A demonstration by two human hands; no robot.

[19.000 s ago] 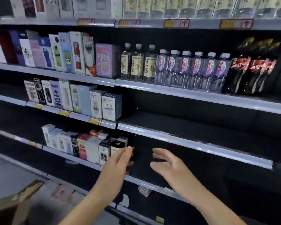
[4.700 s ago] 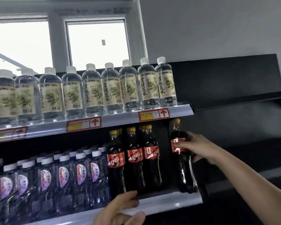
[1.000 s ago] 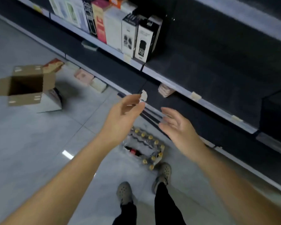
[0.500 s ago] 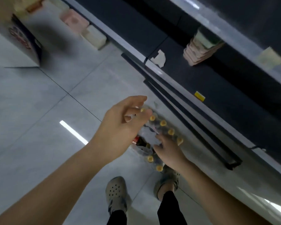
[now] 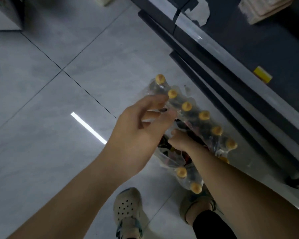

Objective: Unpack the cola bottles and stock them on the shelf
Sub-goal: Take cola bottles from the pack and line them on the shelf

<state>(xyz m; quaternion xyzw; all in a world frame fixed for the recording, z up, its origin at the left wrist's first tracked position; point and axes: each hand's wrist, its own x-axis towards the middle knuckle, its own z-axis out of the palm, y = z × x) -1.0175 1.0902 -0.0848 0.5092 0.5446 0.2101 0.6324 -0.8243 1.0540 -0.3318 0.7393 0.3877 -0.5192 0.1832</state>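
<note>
We have one view only, from a camera on the person's head, so no second view shares anything with it. We look steeply down, almost straight at the floor (image 5: 41, 100), with the person's own shoes (image 5: 128, 211) at the bottom edge. The shelf base (image 5: 248, 49) runs across the upper right. Both forearms reach in from below, close to the lens.
</note>
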